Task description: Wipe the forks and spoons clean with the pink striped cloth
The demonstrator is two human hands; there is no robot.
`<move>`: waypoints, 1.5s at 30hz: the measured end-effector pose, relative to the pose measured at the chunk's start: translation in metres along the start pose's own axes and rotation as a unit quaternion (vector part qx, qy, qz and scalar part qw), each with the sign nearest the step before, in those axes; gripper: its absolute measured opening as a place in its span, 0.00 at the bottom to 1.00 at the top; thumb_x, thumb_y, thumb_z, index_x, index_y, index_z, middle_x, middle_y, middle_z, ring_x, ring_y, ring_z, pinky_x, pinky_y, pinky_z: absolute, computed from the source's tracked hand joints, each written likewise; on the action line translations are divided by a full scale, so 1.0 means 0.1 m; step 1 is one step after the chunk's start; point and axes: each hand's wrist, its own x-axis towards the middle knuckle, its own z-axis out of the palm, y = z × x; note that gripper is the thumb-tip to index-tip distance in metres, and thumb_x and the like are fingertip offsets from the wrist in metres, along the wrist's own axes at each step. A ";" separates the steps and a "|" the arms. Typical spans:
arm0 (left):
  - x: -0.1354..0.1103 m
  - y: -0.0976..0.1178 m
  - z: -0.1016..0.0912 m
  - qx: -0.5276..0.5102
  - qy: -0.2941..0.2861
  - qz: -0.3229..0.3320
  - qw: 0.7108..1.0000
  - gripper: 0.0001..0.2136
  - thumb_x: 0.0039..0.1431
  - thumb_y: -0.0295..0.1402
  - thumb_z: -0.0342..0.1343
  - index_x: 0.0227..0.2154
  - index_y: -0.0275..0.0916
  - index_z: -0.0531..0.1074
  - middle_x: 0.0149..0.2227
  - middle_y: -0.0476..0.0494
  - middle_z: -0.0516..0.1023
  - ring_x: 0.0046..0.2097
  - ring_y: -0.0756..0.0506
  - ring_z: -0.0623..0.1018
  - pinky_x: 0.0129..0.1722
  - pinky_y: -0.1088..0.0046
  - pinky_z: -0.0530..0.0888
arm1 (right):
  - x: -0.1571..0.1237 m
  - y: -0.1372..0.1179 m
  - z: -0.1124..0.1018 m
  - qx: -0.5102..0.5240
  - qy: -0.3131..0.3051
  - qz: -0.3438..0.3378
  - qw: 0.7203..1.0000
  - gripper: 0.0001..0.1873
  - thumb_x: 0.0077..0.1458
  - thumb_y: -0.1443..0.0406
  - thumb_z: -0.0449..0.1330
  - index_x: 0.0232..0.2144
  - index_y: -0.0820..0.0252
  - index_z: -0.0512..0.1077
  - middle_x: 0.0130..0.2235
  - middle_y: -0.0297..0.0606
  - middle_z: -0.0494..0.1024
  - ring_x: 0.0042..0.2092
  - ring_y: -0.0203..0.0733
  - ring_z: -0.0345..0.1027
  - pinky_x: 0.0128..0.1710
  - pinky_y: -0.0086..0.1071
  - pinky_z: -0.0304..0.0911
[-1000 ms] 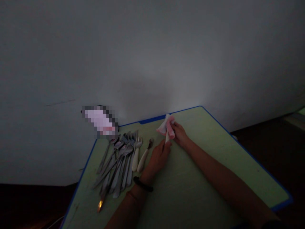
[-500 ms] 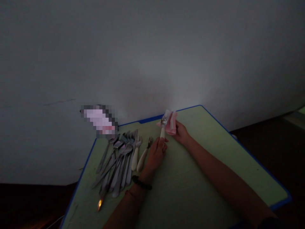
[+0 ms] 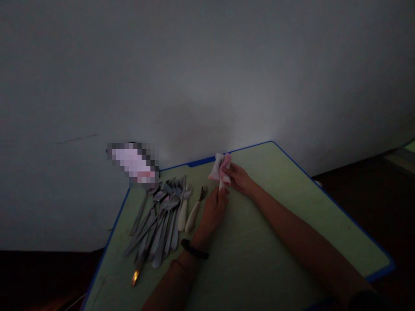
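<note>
My left hand (image 3: 215, 206) is closed round the white handle of a fork (image 3: 221, 185), held upright above the table. A pink and white cloth (image 3: 223, 167) wraps the fork's head, so its tines are hidden. Pinching that cloth from the right side is my right hand (image 3: 240, 178), its fingers closed on it. Left of my left hand lie two more white-handled forks, the nearer one (image 3: 193, 215) apart from a white-handled fork (image 3: 183, 214) at the edge of a pile of metal spoons and other cutlery (image 3: 158, 229).
The pale green table (image 3: 275, 242) has a blue rim and stands against a grey wall (image 3: 207, 77). A blurred-out object with a bright pinkish surface (image 3: 131, 162) leans at the table's back left corner, behind the cutlery.
My right hand has brought the cloth left and over the fork's head, covering tines that showed before. My left hand keeps its hold on the handle. The cutlery pile lies the same.
</note>
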 end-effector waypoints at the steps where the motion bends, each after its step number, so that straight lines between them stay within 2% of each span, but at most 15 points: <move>1: 0.00 0.00 0.00 0.012 -0.003 0.009 1.000 0.16 0.62 0.41 0.38 0.32 0.39 0.68 0.23 0.49 0.68 0.26 0.48 0.69 0.25 0.74 0.63 | 0.00 0.01 0.00 -0.013 0.011 -0.003 1.000 0.15 0.38 0.64 0.66 0.31 0.62 0.70 0.26 0.30 0.73 0.26 0.30 0.62 0.25 0.24 0.57; 6: 0.01 0.01 0.00 0.054 -0.018 0.047 0.997 0.14 0.62 0.39 0.38 0.32 0.40 0.67 0.23 0.49 0.68 0.26 0.47 0.70 0.25 0.73 0.62 | 0.02 0.04 0.00 -0.026 0.059 -0.030 0.997 0.13 0.37 0.64 0.66 0.28 0.63 0.70 0.24 0.29 0.71 0.25 0.30 0.61 0.27 0.25 0.56; 11: 0.00 0.02 0.00 0.046 -0.040 0.064 0.996 0.12 0.61 0.37 0.41 0.29 0.40 0.67 0.22 0.50 0.68 0.25 0.48 0.69 0.25 0.74 0.62 | 0.05 0.13 -0.02 -0.049 0.114 -0.067 0.990 0.15 0.42 0.55 0.62 0.25 0.62 0.69 0.22 0.28 0.69 0.23 0.29 0.58 0.24 0.25 0.53; 16: -0.01 0.05 -0.03 0.025 -0.067 0.047 0.996 0.14 0.61 0.40 0.40 0.29 0.39 0.67 0.21 0.51 0.66 0.23 0.50 0.67 0.24 0.75 0.60 | 0.05 0.14 0.00 -0.041 0.153 -0.085 0.984 0.18 0.45 0.51 0.59 0.21 0.62 0.68 0.19 0.28 0.67 0.22 0.29 0.57 0.24 0.26 0.53; 18: 0.00 0.05 -0.04 0.010 -0.065 0.035 0.997 0.15 0.61 0.41 0.39 0.29 0.39 0.67 0.20 0.51 0.65 0.23 0.50 0.66 0.23 0.75 0.60 | 0.04 0.13 0.00 -0.038 0.136 -0.078 0.987 0.18 0.44 0.52 0.59 0.21 0.62 0.69 0.20 0.29 0.68 0.23 0.29 0.58 0.24 0.25 0.54; 23: 0.02 0.04 -0.05 -0.022 -0.031 0.017 0.999 0.16 0.62 0.41 0.38 0.29 0.39 0.66 0.21 0.50 0.64 0.23 0.49 0.66 0.23 0.75 0.61 | -0.02 0.07 -0.02 -0.048 0.013 0.005 0.999 0.15 0.40 0.58 0.64 0.26 0.64 0.70 0.23 0.31 0.71 0.24 0.30 0.61 0.25 0.26 0.56; 25: 0.03 0.04 -0.05 -0.016 -0.030 0.015 0.999 0.16 0.62 0.41 0.37 0.29 0.39 0.66 0.21 0.50 0.64 0.23 0.49 0.66 0.23 0.74 0.61 | -0.04 0.05 -0.02 -0.036 -0.009 0.024 0.999 0.14 0.40 0.59 0.65 0.26 0.64 0.69 0.22 0.31 0.72 0.24 0.31 0.62 0.25 0.27 0.57; 30: 0.03 0.07 -0.05 -0.003 -0.034 0.013 0.999 0.15 0.61 0.40 0.39 0.27 0.39 0.66 0.20 0.51 0.64 0.22 0.49 0.65 0.22 0.75 0.60 | 0.00 0.07 -0.01 -0.055 0.031 0.012 0.998 0.13 0.39 0.60 0.65 0.25 0.64 0.71 0.23 0.32 0.73 0.25 0.32 0.63 0.26 0.27 0.58; 35: 0.02 0.07 -0.06 -0.002 -0.046 0.011 0.999 0.14 0.61 0.38 0.40 0.24 0.39 0.65 0.19 0.51 0.63 0.22 0.49 0.65 0.22 0.74 0.59 | 0.03 0.15 -0.01 -0.088 0.100 -0.044 0.990 0.16 0.40 0.55 0.63 0.28 0.62 0.73 0.25 0.34 0.74 0.28 0.35 0.66 0.29 0.28 0.60; 39: 0.04 0.06 -0.08 -0.010 -0.060 0.019 0.998 0.14 0.60 0.39 0.41 0.25 0.39 0.66 0.20 0.51 0.64 0.23 0.49 0.66 0.23 0.75 0.59 | 0.00 0.15 0.01 -0.095 0.131 -0.065 0.985 0.18 0.43 0.52 0.60 0.28 0.62 0.73 0.24 0.35 0.74 0.29 0.36 0.66 0.29 0.28 0.60; 42: 0.05 0.06 -0.09 -0.022 -0.070 0.026 0.997 0.14 0.60 0.38 0.41 0.26 0.39 0.66 0.21 0.51 0.64 0.24 0.49 0.66 0.24 0.75 0.61 | -0.02 0.12 0.05 -0.055 0.131 -0.069 0.987 0.19 0.45 0.51 0.59 0.28 0.62 0.71 0.25 0.34 0.74 0.28 0.35 0.67 0.30 0.29 0.61; 45: 0.04 0.05 -0.09 -0.045 -0.086 0.020 0.995 0.14 0.61 0.40 0.40 0.28 0.39 0.67 0.20 0.52 0.61 0.22 0.50 0.63 0.22 0.76 0.60 | -0.02 0.08 0.08 0.018 0.099 -0.048 0.994 0.19 0.46 0.52 0.59 0.31 0.62 0.70 0.26 0.35 0.74 0.28 0.37 0.68 0.31 0.31 0.63</move>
